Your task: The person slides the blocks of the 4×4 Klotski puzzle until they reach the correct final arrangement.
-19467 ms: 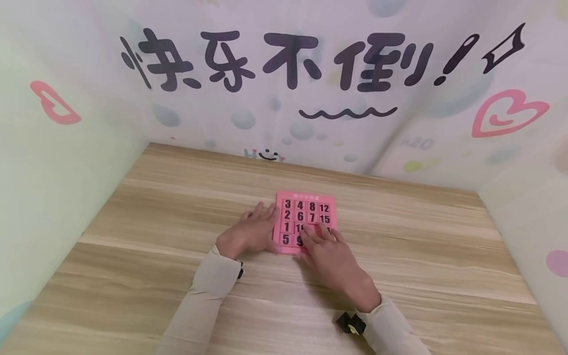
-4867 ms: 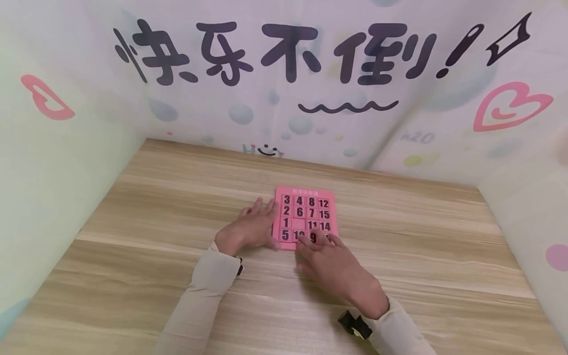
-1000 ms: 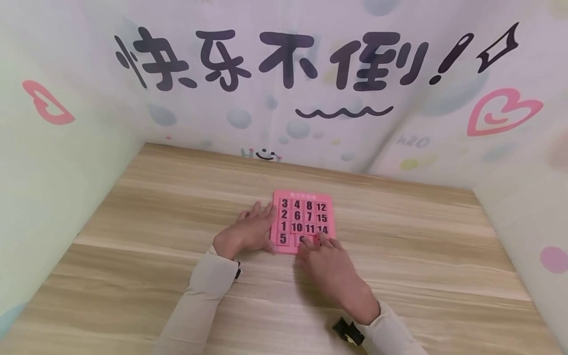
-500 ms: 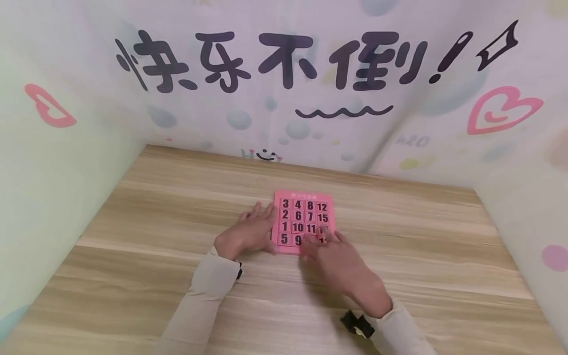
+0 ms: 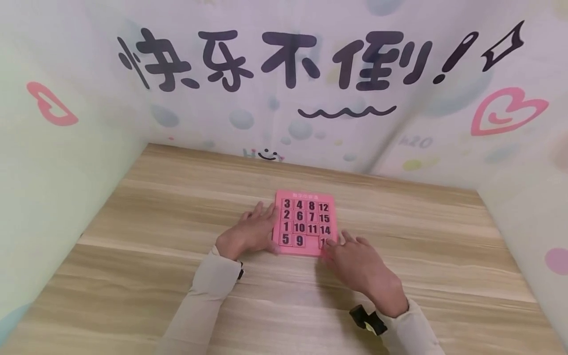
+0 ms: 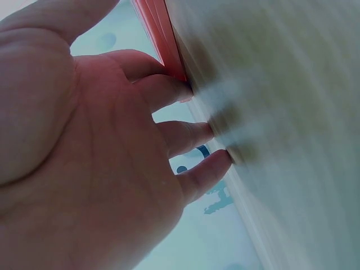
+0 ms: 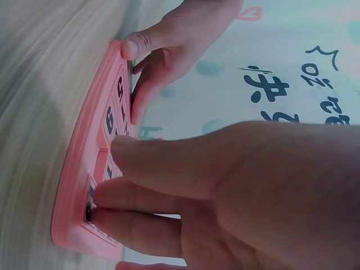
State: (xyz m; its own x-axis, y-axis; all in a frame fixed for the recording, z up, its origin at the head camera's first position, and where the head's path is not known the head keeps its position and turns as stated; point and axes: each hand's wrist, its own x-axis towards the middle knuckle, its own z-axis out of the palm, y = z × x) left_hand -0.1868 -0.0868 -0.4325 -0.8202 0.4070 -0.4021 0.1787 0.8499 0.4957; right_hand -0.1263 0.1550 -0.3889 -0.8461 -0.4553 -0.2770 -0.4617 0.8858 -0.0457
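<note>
Pink and flat, the puzzle [image 5: 306, 195] lies on the tabletop [image 5: 426, 261] between the spread fingers of your left hand [image 5: 250, 232], which rest at its left edge with the thumb by the near corner, and those of your right hand [image 5: 361, 264], loosely extended; neither set grips anything. Your right fingers touch the corner tile [image 5: 323, 242], partly hiding its number, with the bare slot [image 5: 312, 242] and then tile 9 [image 5: 299, 241] just left of them, and tile 14 [image 5: 325, 230] just beyond.

The puzzle board [image 5: 312, 242] looks smooth plastic, the table [image 5: 270, 305] wood-grained, the backdrop [image 5: 266, 106] creased cloth.
</note>
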